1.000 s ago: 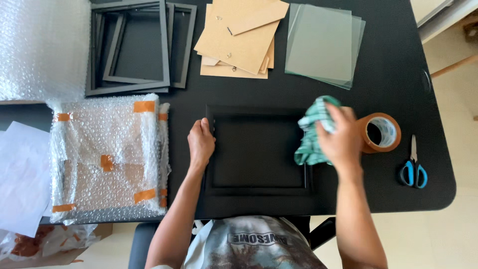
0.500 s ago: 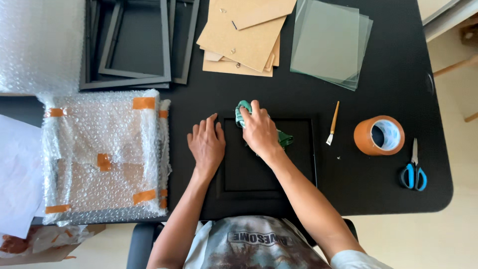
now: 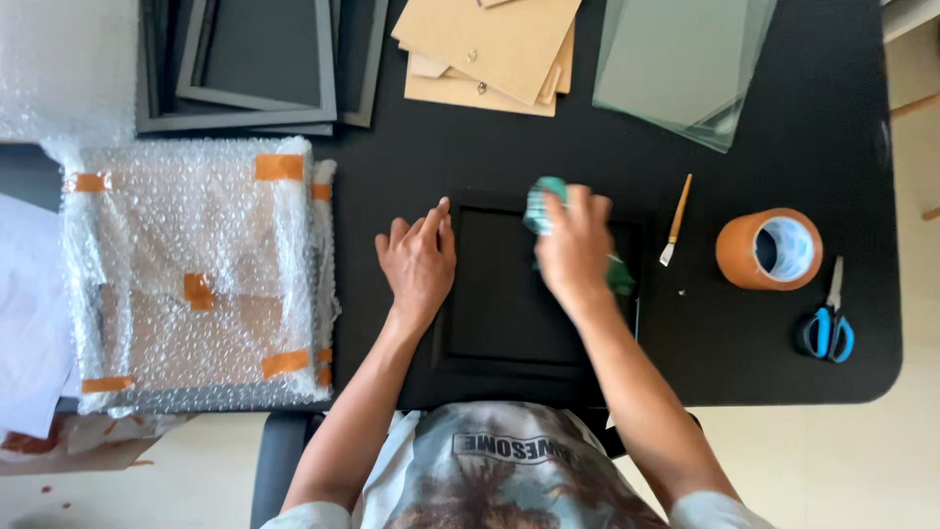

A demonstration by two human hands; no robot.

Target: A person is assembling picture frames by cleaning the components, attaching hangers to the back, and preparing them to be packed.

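Observation:
A black picture frame (image 3: 509,294) lies flat on the black table (image 3: 607,167) in front of me. My left hand (image 3: 419,263) rests flat on the frame's left edge, fingers spread. My right hand (image 3: 573,245) presses a teal cloth (image 3: 541,204) against the frame's upper right part; the cloth shows above my fingers and again at the frame's right edge.
A small brush (image 3: 676,219), an orange tape roll (image 3: 769,248) and blue-handled scissors (image 3: 828,323) lie to the right. Bubble-wrapped packages (image 3: 196,269) sit on the left. Grey frames (image 3: 255,59), brown backing boards (image 3: 490,44) and glass panes (image 3: 681,59) are stacked at the back.
My right hand swept the cloth from the frame's right edge to its upper left, then back toward the upper right. The brush came into view. My left hand stayed on the left edge.

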